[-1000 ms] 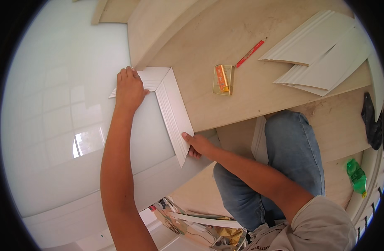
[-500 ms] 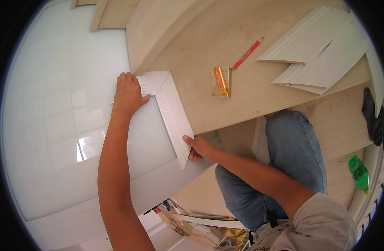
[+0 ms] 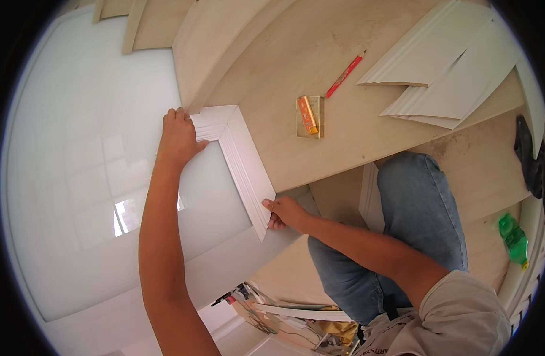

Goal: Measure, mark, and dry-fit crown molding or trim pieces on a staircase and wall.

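My left hand (image 3: 178, 135) lies over a short white grooved moulding piece (image 3: 208, 123), fingertips at its far edge, thumb stretched to the side. That piece meets a longer moulding piece (image 3: 244, 173) in a mitred corner on the glossy pale panel (image 3: 76, 148), beside the pale wooden step (image 3: 302, 160). My right hand (image 3: 279, 210) grips the longer piece near its lower end, thumb on top and fingers curled at the outer edge.
A red pencil (image 3: 345, 74) and a lighter (image 3: 308, 115) on a gold box (image 3: 317, 130) lie on the step, with white moulding offcuts (image 3: 438, 65) at right. Beyond my bent knee are a black cloth (image 3: 527, 157) and green bottle (image 3: 512, 240). Clutter (image 3: 284, 317) lies below.
The view has turned slightly, shifting the upper-left surroundings lower in the picture. Both hands remain on the moulding corner, with no clear movement of the pieces against the step.
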`<state>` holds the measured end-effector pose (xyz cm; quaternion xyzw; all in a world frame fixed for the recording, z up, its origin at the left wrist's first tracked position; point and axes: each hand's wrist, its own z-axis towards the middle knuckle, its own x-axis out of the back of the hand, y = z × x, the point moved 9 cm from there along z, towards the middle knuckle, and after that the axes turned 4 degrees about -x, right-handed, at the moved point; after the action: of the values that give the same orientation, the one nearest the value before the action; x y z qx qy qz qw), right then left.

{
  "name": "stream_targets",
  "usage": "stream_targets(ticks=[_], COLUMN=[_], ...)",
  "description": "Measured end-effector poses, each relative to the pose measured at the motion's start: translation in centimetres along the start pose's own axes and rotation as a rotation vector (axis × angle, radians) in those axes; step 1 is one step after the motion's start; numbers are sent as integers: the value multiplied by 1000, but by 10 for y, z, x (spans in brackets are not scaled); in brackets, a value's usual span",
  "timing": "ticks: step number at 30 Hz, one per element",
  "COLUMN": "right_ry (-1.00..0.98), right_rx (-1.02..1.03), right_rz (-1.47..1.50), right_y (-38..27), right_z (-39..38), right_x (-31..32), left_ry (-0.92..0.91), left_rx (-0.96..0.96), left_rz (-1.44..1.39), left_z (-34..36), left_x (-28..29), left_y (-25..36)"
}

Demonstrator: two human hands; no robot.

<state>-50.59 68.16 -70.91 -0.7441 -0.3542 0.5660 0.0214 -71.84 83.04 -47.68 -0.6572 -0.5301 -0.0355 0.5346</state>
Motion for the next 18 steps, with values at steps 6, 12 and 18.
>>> stream_targets(ticks=[6,12,18], right_ry=[42,27,26], right_rx=[53,32,25], right_rz=[49,94,112], right_y=[-1,3,2], right_z=[-3,0,-2], right_x=[-2,0,-2], left_ry=[18,40,12], left_rx=[-31,2,31], left_rz=[-51,-73,-60], left_z=[3,3,5], left_x=[5,5,2], left_y=[-5,-2,-6])
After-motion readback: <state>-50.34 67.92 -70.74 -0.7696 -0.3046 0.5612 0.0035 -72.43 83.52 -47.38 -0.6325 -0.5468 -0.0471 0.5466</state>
